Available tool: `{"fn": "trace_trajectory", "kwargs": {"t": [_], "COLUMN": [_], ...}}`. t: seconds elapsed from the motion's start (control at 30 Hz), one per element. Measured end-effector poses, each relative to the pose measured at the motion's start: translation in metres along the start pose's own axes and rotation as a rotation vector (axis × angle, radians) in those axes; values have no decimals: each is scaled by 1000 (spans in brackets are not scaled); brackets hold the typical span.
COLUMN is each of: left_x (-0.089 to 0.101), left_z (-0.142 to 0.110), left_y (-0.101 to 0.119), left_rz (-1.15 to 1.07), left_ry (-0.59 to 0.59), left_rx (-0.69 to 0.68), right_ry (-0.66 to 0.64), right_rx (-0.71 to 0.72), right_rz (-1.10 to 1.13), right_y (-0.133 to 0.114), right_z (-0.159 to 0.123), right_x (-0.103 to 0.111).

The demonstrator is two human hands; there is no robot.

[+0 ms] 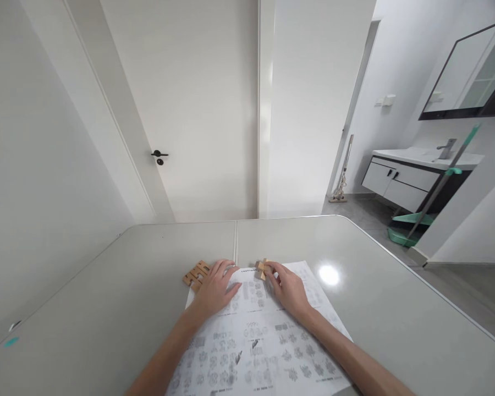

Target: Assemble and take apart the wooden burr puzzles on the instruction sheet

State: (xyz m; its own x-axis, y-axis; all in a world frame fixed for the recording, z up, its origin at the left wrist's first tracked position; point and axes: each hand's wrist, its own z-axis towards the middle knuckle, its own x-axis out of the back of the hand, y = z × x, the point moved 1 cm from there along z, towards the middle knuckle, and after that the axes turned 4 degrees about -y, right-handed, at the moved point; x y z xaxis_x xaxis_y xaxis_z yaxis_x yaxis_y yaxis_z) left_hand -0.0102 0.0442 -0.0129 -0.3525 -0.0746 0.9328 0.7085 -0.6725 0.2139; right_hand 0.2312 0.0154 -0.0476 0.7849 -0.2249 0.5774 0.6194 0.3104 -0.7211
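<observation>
A printed instruction sheet (264, 335) with rows of small grey diagrams lies flat on the pale table. At its top edge sits a small wooden burr puzzle (262, 269) with crossing pieces. My right hand (289, 289) pinches this puzzle between thumb and fingertips from the right side. To the left, notched wooden puzzle pieces (196, 275) lie side by side at the sheet's top left corner. My left hand (216, 286) rests with its fingers apart on the sheet beside those pieces and partly covers them.
The table (107, 308) has a seam down its far middle and a bright light reflection at right. Beyond it stand a white door (198, 110) and a wall. At right are a washbasin cabinet (404, 179), a mop (344, 176) and a green dustpan (402, 236).
</observation>
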Motion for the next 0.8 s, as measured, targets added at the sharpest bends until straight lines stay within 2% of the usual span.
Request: {"fn": "trace_trajectory", "kwargs": {"t": [0.2, 0.3, 0.5, 0.6, 0.7, 0.8], "left_x": [-1, 2, 10, 11, 13, 16], "left_z": [-1, -1, 0, 0, 0, 0], "left_y": [18, 30, 40, 40, 41, 43], "left_rz": [-402, -558, -643, -654, -663, -666], "left_ry": [-67, -115, -83, -71, -110, -168], "left_rx": [193, 196, 145, 115, 83, 68], "right_ry": [-218, -321, -408, -507, -648, -675], "right_rx": [-27, -28, -76, -90, -75, -82], "right_rz": [476, 621, 687, 691, 701, 686], "right_y": [-22, -30, -34, -34, -31, -27], "right_z": [-6, -10, -10, -8, -7, -7], "right_x": [2, -1, 1, 6, 8, 8]}}
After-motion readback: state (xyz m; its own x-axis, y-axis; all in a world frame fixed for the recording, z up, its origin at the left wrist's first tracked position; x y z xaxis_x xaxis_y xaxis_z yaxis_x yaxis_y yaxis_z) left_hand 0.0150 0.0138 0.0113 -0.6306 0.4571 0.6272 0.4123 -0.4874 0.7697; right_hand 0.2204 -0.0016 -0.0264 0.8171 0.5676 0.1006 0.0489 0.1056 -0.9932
